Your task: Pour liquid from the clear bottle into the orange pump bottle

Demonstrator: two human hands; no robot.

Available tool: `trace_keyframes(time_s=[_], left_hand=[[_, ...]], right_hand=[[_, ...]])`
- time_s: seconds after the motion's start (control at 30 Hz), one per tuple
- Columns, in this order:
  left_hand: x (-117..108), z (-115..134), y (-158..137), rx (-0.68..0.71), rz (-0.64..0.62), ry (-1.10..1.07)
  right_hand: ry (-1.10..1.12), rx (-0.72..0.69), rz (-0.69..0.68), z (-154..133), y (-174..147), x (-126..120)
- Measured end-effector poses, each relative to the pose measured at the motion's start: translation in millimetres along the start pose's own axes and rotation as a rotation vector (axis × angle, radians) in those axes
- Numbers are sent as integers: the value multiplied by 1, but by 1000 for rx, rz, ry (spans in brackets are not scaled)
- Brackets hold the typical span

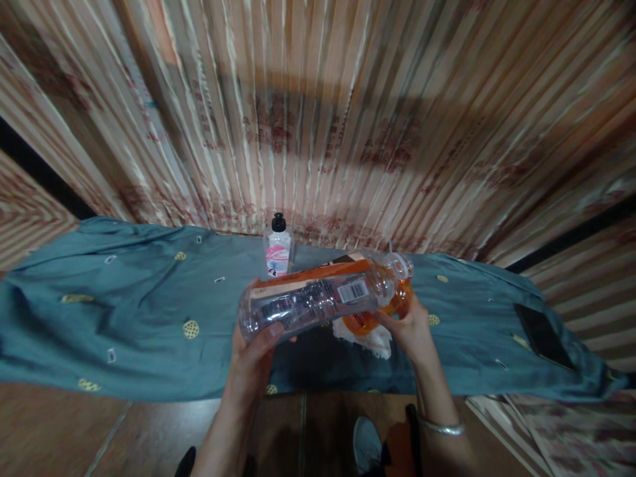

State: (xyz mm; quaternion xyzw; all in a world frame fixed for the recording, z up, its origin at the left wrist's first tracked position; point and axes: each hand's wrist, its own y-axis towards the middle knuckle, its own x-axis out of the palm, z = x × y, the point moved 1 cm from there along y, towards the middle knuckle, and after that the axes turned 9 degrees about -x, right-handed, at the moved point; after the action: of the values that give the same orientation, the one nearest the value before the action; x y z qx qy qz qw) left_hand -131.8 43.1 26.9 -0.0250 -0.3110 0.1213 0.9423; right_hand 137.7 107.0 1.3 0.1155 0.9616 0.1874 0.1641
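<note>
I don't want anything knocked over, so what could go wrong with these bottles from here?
The clear bottle, gripped near its base by the left hand, could slip or swing down, since its neck end reaches far from that grip. It might also bump the orange container in the right hand, which it overlaps in this view. The black-capped bottle standing behind could get knocked over too.

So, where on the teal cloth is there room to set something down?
The cloth left of the black-capped bottle; also between the right hand and phone. Crowded: the middle, with the left hand, clear bottle, orange container and white frilly piece.
</note>
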Motion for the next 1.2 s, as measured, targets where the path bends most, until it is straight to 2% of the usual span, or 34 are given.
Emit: trace_keyframes(time_s=[1.2], left_hand=[[1,2,0,5,0,12]], right_hand=[[-6,-25,2,2,0,-1]])
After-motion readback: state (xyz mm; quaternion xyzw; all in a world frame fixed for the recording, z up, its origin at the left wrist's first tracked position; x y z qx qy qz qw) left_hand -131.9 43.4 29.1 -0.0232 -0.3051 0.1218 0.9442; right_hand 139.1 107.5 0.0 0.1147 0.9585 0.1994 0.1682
